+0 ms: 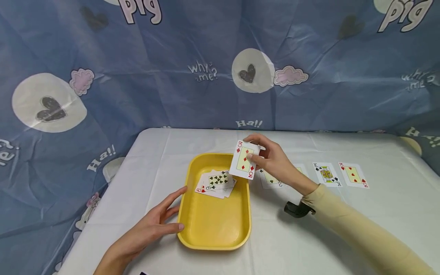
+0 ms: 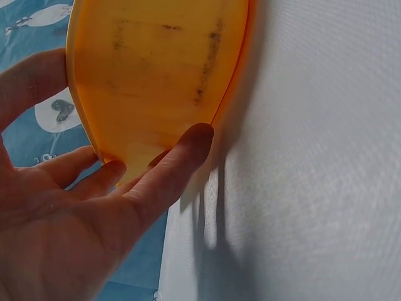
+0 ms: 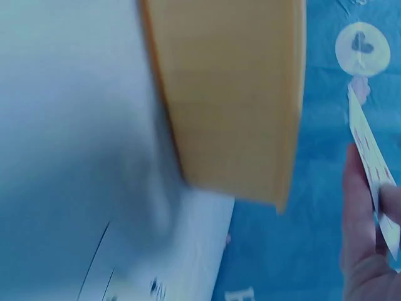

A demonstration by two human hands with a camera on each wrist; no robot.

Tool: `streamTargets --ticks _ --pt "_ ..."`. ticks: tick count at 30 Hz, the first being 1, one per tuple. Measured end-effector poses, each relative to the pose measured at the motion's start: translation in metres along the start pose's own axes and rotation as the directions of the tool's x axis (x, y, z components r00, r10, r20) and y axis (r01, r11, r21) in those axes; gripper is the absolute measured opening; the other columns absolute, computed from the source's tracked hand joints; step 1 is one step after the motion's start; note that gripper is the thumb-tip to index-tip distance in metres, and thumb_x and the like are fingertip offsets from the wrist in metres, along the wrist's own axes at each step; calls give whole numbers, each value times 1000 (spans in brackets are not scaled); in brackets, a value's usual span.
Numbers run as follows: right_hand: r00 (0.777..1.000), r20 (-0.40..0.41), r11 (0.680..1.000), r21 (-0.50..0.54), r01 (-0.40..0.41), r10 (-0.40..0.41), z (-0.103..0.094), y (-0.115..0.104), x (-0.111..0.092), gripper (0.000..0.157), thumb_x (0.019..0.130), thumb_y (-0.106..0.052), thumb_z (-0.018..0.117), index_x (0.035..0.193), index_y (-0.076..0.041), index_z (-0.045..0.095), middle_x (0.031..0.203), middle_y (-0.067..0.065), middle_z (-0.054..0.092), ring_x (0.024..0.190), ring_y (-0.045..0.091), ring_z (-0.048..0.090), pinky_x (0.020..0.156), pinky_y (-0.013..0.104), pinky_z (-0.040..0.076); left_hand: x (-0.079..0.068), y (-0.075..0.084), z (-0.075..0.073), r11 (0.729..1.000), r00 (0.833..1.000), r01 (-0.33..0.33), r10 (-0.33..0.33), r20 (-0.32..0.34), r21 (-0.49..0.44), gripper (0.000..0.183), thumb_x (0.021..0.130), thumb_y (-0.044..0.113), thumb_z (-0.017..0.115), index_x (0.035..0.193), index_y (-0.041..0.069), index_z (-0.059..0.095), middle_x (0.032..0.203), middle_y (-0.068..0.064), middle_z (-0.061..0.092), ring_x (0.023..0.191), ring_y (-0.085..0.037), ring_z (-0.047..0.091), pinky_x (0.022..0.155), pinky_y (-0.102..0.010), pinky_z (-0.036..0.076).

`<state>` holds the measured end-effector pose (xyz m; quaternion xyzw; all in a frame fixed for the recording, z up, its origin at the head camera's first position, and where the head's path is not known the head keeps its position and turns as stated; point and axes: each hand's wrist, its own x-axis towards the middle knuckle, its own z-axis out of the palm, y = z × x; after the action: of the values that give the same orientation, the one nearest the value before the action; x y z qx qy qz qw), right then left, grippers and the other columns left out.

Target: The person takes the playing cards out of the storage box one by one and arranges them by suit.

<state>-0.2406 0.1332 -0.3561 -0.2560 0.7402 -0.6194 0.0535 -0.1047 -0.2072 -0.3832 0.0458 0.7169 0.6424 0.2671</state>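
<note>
My right hand (image 1: pixel 271 158) pinches a playing card (image 1: pixel 239 162), a three of diamonds, between thumb and fingers above the right rim of the yellow tray (image 1: pixel 213 229). In the right wrist view the card (image 3: pixel 369 150) appears nearly edge-on. Several overlapping playing cards (image 1: pixel 220 181) lie face up inside the tray, a black-suited one uppermost. My left hand (image 1: pixel 151 225) rests its extended fingertips against the tray's left side. From the left wrist view, the thumb and fingers of that hand (image 2: pixel 81 207) are spread along the tray's outer wall (image 2: pixel 150 81).
Right of the tray, a row of face-up cards lies on the white-covered table (image 1: pixel 292 244): a black-suited card (image 1: pixel 269 181) and another card (image 1: pixel 300 167), both partly hidden by my right arm, a black king (image 1: pixel 326 175) and a three of hearts (image 1: pixel 354 175). A blue patterned cloth (image 1: pixel 165 88) hangs behind.
</note>
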Motion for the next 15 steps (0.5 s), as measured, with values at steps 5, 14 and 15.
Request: streamTargets --ticks 5,14,15 --pt "996 62 998 -34 -57 59 -21 0 -25 42 93 3 62 132 -9 54 125 15 55 88 31 66 64 43 58 -1 0 0 1000 1000 -4 4 0 -2 82 90 15 72 156 32 26 161 -6 19 144 -32 27 110 -62 20" --pt "962 207 972 -188 -142 181 -42 13 -70 36 93 -1 65 128 -11 57 125 14 54 89 30 64 70 38 57 0 0 0 1000 1000 18 -17 -15 8 81 89 17 73 155 33 28 161 -3 19 144 -31 27 110 -64 18" --pt "958 221 965 -224 -134 184 -44 16 -74 35 93 -1 65 126 -11 57 126 12 54 94 29 63 75 36 56 0 0 0 1000 1000 17 -17 -13 7 81 89 17 73 155 33 28 161 -3 18 144 -31 27 110 -64 18"
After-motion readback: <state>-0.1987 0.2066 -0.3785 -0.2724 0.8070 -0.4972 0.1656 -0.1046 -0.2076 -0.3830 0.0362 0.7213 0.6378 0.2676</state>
